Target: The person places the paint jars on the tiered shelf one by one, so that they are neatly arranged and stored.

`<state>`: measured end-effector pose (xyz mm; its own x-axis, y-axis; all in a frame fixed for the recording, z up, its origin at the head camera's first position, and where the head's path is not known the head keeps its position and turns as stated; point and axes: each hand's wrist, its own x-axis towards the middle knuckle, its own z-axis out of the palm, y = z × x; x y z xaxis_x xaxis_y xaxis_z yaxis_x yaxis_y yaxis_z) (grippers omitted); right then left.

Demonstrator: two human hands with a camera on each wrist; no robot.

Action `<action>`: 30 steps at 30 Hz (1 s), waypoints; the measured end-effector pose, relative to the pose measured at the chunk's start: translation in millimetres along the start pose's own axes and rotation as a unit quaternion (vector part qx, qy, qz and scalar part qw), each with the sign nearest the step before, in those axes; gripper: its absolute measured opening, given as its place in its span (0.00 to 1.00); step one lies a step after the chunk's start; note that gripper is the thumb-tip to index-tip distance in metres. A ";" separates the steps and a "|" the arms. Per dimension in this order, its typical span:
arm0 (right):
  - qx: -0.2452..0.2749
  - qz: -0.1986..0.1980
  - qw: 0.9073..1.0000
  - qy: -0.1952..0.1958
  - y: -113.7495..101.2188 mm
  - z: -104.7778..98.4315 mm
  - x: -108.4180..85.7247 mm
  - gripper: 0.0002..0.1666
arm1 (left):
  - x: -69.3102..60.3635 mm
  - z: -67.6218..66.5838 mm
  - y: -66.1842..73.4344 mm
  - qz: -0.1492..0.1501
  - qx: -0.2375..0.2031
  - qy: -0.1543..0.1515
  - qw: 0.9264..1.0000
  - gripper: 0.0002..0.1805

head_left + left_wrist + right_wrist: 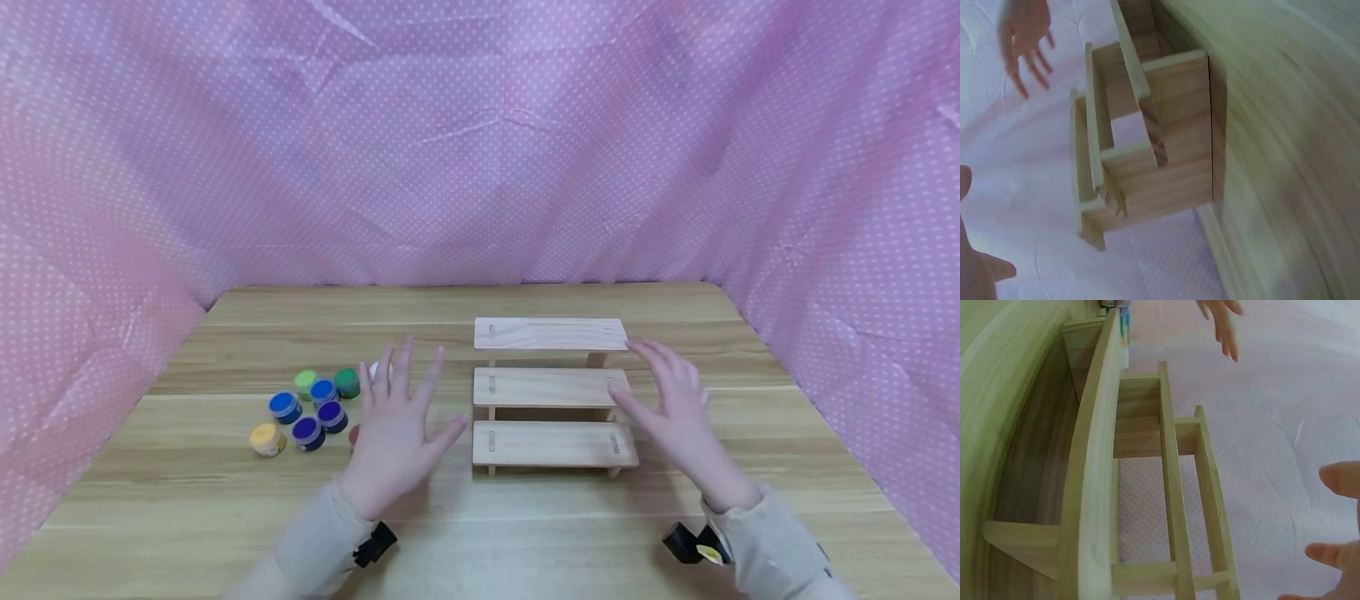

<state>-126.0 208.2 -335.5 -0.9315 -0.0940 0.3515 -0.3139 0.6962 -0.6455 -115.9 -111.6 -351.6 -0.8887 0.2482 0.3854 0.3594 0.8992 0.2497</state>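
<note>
A three-tier wooden step rack (555, 387) of pale planks stands on the table in the middle of the head view. Left of it my left hand (393, 437) hovers with fingers spread and nothing held, partly covering the small jars behind it. My right hand (678, 417) is at the rack's right end, fingers apart and holding nothing. Both wrist views show the rack's frame from the side, with a gap between it and my hands. Small lidded jars sit to the left: yellow (267, 439), blue (285, 407), purple (308, 432), light green (305, 382) and dark green (347, 382).
The wood-grain table (187, 500) extends around the rack and jars. A pink curtain with white dots (495, 167) encloses the back and sides. Black devices (375, 544) are strapped at both wrists, by the beige sleeves (322, 525).
</note>
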 end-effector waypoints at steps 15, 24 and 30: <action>0.208 0.198 0.947 -0.147 50.8 -2.9 8.4 0.43 | -7.6 -22.6 -37.9 -0.010 -0.082 0.097 0.992 0.34; 0.277 0.202 0.924 -0.170 66.7 7.0 9.2 0.41 | -14.1 -23.0 -56.4 -0.005 -0.088 0.094 0.992 0.32; 0.266 0.204 0.926 -0.175 57.6 7.3 11.6 0.37 | -23.2 -19.4 -66.6 -0.016 -0.075 0.061 0.995 0.31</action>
<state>-156.3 242.0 -373.6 -0.9659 -0.1894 -0.1766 0.1183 0.2840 -0.9515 -113.7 -184.3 -359.9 -0.8622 0.1673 0.4781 0.3785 0.8400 0.3887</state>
